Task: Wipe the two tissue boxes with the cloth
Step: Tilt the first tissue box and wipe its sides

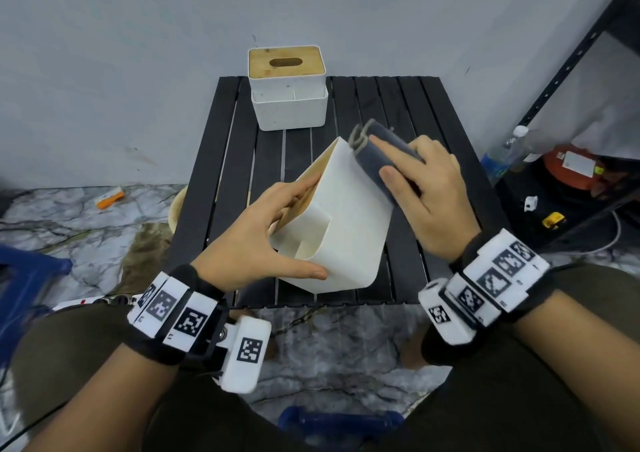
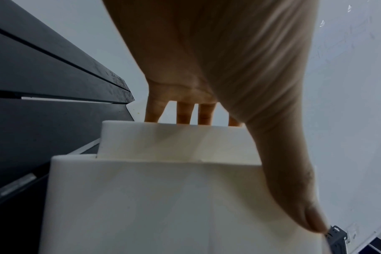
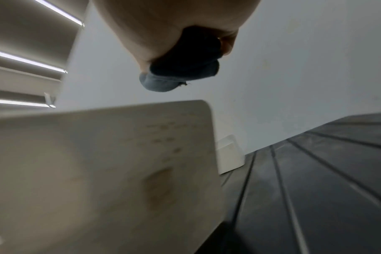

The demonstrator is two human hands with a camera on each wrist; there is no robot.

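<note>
A white tissue box [image 1: 349, 216] with a wooden lid is tipped on its side over the black slatted table [image 1: 408, 105]. My left hand [image 1: 263, 233] grips it, fingers on the lid side and thumb along the near edge. My right hand [image 1: 426, 192] presses a folded grey cloth [image 1: 384, 150] against the box's upturned white face near its far edge. The left wrist view shows the box [image 2: 163, 197] under my thumb. In the right wrist view the cloth [image 3: 185, 68] sits in my palm above the box [image 3: 98, 171]. A second white tissue box [image 1: 289, 88] with a wooden lid stands upright at the table's far edge.
A grey wall rises just behind the table. A black metal shelf [image 1: 571, 71] with a bottle [image 1: 502, 154] and a red container stands at the right. The marble floor at the left has an orange item [image 1: 110, 198] and a blue stool [image 1: 24, 285].
</note>
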